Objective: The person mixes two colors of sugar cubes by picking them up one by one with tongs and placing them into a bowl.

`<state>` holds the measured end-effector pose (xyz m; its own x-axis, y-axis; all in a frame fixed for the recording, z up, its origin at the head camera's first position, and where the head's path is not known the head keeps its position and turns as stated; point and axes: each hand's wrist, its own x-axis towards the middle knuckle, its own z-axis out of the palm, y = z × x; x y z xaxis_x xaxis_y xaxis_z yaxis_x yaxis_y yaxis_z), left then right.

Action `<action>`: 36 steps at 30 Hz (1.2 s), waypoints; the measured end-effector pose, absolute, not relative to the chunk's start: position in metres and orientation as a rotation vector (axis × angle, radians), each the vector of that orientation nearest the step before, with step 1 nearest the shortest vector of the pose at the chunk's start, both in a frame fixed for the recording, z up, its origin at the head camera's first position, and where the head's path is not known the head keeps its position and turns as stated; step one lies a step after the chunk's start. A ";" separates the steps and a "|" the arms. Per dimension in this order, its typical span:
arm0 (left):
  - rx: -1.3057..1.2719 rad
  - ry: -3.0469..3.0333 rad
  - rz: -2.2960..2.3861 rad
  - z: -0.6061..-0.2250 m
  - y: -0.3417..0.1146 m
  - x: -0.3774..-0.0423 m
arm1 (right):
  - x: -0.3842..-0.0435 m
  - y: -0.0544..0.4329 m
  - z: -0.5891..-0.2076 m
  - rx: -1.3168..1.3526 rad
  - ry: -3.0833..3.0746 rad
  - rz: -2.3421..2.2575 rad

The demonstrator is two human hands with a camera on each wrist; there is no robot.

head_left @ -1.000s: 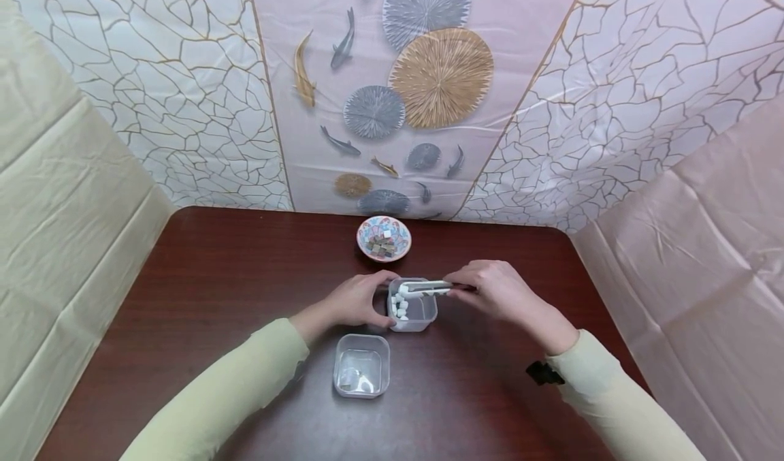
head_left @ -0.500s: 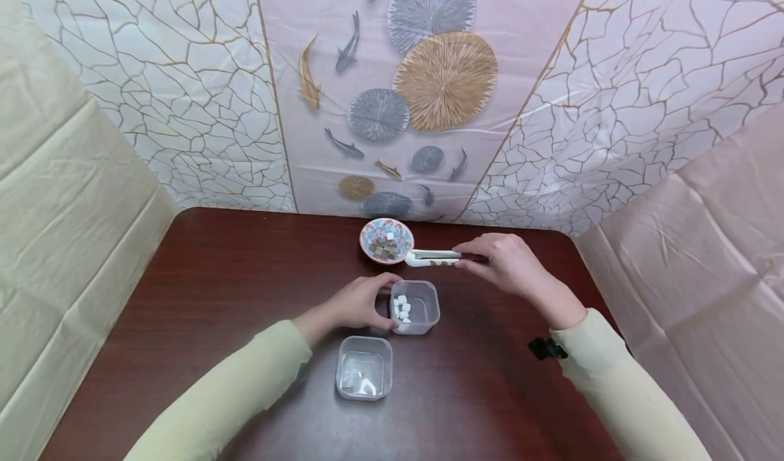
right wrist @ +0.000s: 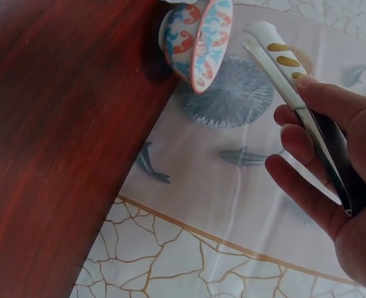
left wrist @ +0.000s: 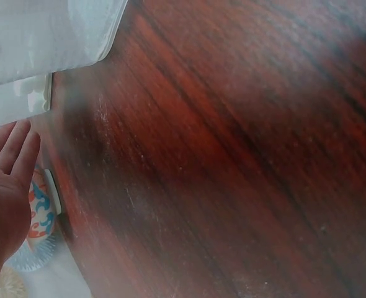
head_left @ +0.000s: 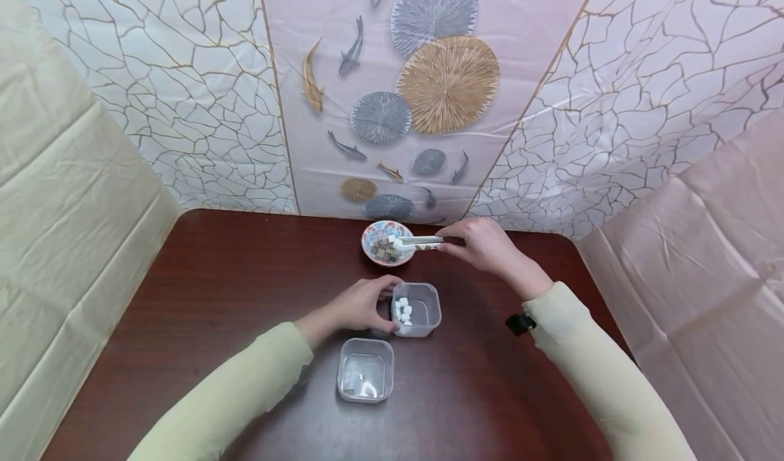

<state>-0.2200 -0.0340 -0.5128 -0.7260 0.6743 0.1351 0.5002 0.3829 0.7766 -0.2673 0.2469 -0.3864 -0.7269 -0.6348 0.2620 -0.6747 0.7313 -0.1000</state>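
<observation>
Right of centre in the head view, the right hand [head_left: 480, 243] holds a pair of tongs [head_left: 422, 243], thumb and fingers pinching the dark handle from either side; the right wrist view shows the lower fingers spread a little apart below it. The tongs point left, and their pale tips are over the right side of a patterned bowl [head_left: 367, 237] just above the middle of the frame; whether the tips pinch anything I cannot tell. In the bowl lie brownish cubes [head_left: 386, 254] and a white cube [head_left: 392, 238].

Below the bowl, near the centre, the left hand [head_left: 364, 304] grips the left side of a clear box [head_left: 436, 311], its thumb at the near corner and its fingers at the far one, thumb and fingers wide apart. Small white cubes [head_left: 403, 310] sit against the left inside of that box. In the left wrist view, fingers lie close together and nearly straight beside the box.

Lower in the head view, just below the left hand, is a second box [head_left: 365, 344], also clear, with a small flat piece inside at its lower left. Both boxes and the bowl stand on a dark red-brown table [head_left: 245, 263]. A cloth [head_left: 331, 11] with fish and round leaves hangs across the top of the frame
</observation>
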 end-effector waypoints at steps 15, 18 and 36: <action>1.041 2.449 1.215 -0.518 -0.032 -0.220 | -0.305 0.228 -0.409 1.047 -2.750 0.102; 1.044 2.463 1.202 -0.518 -0.031 -0.220 | -0.308 0.225 -0.411 1.022 -2.772 0.092; 1.046 2.446 1.233 -0.515 -0.035 -0.222 | -0.268 0.255 -0.384 1.000 -2.793 0.405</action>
<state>-0.2223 -0.0349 -0.5148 -0.7262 0.6764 0.1234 0.5013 0.3981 0.7683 -0.2684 0.2553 -0.3836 -0.7672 -0.5999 0.2268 -0.6396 0.7416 -0.2022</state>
